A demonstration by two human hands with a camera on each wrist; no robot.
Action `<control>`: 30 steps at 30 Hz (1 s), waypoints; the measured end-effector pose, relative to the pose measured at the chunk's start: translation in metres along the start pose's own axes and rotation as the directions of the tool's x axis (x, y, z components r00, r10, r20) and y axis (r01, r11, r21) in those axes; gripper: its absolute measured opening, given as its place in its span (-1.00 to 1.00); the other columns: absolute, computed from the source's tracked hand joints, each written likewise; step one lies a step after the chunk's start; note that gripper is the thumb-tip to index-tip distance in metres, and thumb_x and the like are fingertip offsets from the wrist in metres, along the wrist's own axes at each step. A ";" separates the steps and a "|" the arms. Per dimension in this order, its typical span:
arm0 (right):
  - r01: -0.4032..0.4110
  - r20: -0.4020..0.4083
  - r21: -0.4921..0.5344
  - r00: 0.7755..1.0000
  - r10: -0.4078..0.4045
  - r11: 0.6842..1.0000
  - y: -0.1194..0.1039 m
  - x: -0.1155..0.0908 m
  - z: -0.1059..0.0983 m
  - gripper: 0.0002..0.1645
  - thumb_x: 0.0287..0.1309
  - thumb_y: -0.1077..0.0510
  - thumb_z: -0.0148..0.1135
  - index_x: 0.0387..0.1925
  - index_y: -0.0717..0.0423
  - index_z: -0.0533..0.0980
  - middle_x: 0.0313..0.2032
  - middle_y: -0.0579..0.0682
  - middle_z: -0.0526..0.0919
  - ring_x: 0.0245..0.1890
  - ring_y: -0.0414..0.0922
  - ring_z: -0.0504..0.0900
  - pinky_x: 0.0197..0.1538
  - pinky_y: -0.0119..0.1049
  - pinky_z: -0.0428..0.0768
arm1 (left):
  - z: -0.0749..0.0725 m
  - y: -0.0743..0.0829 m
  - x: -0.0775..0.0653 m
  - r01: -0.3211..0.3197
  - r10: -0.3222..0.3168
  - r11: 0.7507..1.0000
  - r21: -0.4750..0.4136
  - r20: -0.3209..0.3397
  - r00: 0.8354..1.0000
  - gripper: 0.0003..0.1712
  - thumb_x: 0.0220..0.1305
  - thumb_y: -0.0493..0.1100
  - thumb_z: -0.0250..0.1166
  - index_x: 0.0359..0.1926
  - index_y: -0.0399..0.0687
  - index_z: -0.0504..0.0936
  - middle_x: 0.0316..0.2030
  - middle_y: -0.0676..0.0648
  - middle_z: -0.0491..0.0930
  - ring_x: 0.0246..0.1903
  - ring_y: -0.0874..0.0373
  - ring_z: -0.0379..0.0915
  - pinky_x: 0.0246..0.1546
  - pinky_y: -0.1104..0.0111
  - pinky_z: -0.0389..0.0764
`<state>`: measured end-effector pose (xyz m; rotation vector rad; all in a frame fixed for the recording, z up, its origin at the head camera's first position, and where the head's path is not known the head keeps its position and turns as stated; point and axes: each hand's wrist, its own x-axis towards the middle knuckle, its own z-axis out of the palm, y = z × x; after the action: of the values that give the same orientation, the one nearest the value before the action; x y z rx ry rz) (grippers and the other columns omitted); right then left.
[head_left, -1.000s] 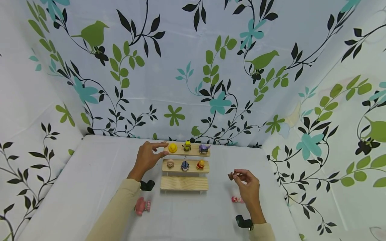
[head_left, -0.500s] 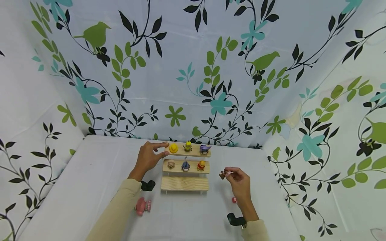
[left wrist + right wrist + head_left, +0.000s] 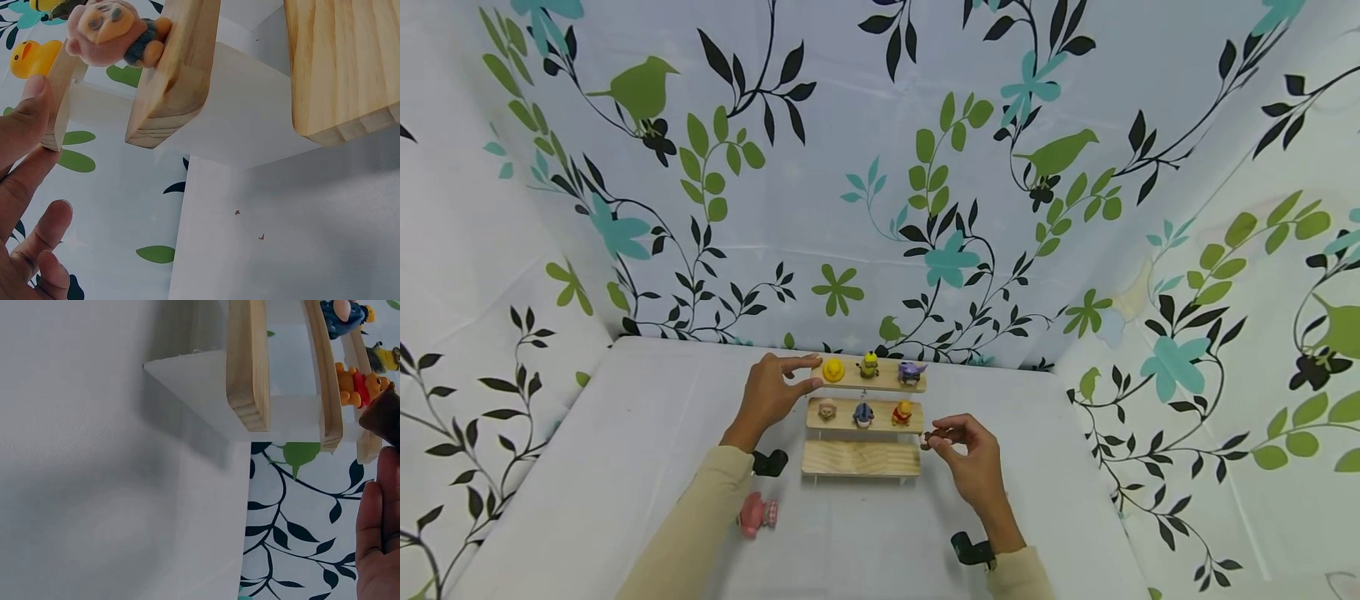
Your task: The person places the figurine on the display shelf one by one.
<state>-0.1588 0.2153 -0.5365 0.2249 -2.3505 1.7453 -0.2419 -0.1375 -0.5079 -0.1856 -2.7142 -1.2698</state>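
Note:
A three-tier wooden stand [image 3: 861, 458] stands on the white table. My left hand [image 3: 771, 387] pinches the left end of its top board, thumb close to a yellow duck [image 3: 34, 59]. Beside the duck are a green-yellow figurine [image 3: 868, 364] and a purple one [image 3: 911, 372]. The middle board bears a pinkish figurine [image 3: 106, 34], a blue one [image 3: 862, 414] and a yellow bear in a red shirt [image 3: 359, 387]. My right hand [image 3: 976, 462] pinches a small brown figurine [image 3: 381, 417] by the middle board's right end; fingers partly hide it.
A pink toy [image 3: 752, 514] lies on the table [image 3: 850, 542] near my left forearm. A dark wrist camera [image 3: 972, 550] sits below my right hand. The patterned cloth [image 3: 880, 208] rises behind the table's back edge.
My right hand has moved left with the brown figurine, up to the stand's right side. A small pink-red figure near that hand is now hidden. My left hand stays on the top board.

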 end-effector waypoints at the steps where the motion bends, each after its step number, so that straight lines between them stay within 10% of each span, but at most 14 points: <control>1: 0.014 0.002 -0.035 1.000 -0.014 0.999 0.000 -0.001 0.001 -0.70 0.22 0.23 0.54 -0.02 0.10 0.69 -0.04 0.18 0.76 -0.11 -0.08 0.76 0.02 -0.38 0.71 | 0.000 0.000 0.000 -0.004 0.004 1.000 0.000 -0.003 1.000 -0.51 0.25 0.05 0.57 0.21 0.22 0.79 0.03 -0.07 0.79 -0.03 -0.20 0.60 -0.17 0.15 0.59; 14: 0.188 0.138 -0.240 0.978 -0.158 0.953 0.000 -0.004 0.011 -0.70 0.17 0.27 0.56 -0.11 -0.14 0.78 -0.06 -0.21 0.73 0.00 -0.17 0.72 0.08 -0.26 0.72 | 0.000 0.001 -0.001 -0.003 0.003 1.000 0.003 -0.004 1.000 -0.50 0.25 0.03 0.57 0.23 0.23 0.78 -0.02 -0.09 0.78 -0.06 -0.15 0.59 -0.19 0.18 0.58; 30: 0.171 0.256 -0.303 0.962 -0.092 0.937 0.006 -0.003 0.027 -0.33 0.12 0.33 0.56 0.24 -0.19 0.62 -0.09 -0.13 0.80 -0.06 -0.26 0.73 0.09 -0.02 0.72 | 0.000 0.001 0.000 0.019 -0.019 1.000 -0.005 0.008 1.000 -0.49 0.26 0.04 0.57 0.23 0.24 0.77 -0.04 -0.10 0.77 -0.01 -0.20 0.58 -0.20 0.20 0.58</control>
<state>-0.1597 0.1916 -0.5506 0.5520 -2.6737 1.3081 -0.2415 -0.1371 -0.5071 -0.1660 -2.7260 -1.2845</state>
